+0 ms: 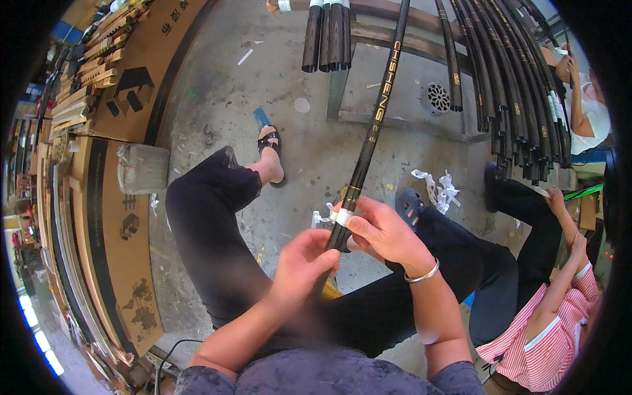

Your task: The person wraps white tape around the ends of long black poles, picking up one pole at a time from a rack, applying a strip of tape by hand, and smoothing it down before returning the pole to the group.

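Observation:
A long black fishing rod [369, 141] with gold lettering slants up and away from my lap toward the top of the head view. My left hand [303, 263] is closed around its lower part, thumb along the near side. Just above, my right hand [388, 236], with a silver bangle at the wrist, pinches the rod at a white tape band [343, 218]. The rod's lower end is hidden behind my left hand and lap. Below the hands, a bit of something yellow [331, 289] shows beside my leg.
Many more black rods [507, 85] lean on a rack at the upper right, and several white-banded ones [326, 39] lie at the top. Brown cartons [122, 263] line the left, beside a clear plastic bin [143, 170]. White tape scraps [436, 191] litter the floor. Two people sit at the right.

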Tool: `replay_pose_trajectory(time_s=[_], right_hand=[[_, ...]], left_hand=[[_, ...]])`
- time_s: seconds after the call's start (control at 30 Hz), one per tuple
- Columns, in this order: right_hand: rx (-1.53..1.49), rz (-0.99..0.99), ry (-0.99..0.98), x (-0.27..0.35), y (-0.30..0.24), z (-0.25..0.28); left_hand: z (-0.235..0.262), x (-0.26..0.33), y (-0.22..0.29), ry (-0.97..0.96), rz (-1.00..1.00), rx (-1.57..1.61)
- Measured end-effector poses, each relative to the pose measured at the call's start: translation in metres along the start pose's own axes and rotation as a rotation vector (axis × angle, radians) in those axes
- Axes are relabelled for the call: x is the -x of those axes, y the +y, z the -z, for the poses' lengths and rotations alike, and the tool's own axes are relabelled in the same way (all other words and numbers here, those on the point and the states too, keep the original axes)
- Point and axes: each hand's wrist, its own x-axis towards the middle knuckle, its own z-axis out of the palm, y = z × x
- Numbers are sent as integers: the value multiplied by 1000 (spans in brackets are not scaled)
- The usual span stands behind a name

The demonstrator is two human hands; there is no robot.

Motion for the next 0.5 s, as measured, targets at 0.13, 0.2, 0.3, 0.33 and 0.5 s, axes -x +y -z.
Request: replay_pose_trajectory(time_s=[0.13,0.2,0.3,0.33,0.5], right_hand=[[-2,50,-18,-1,11,-1],[9,54,-28,0,10,0],[-33,48,-32,4,5,1],[-36,65,-30,4,8,1],[3,75,15,2,13,-2]], left_hand=[[-5,0,-2,-45,-6,-29],[-4,2,-4,-33,-2,-77],[-2,2,-2,-19,35,-5],[-3,2,-2,-33,26,28],[-5,0,-5,-14,-40,-43]])
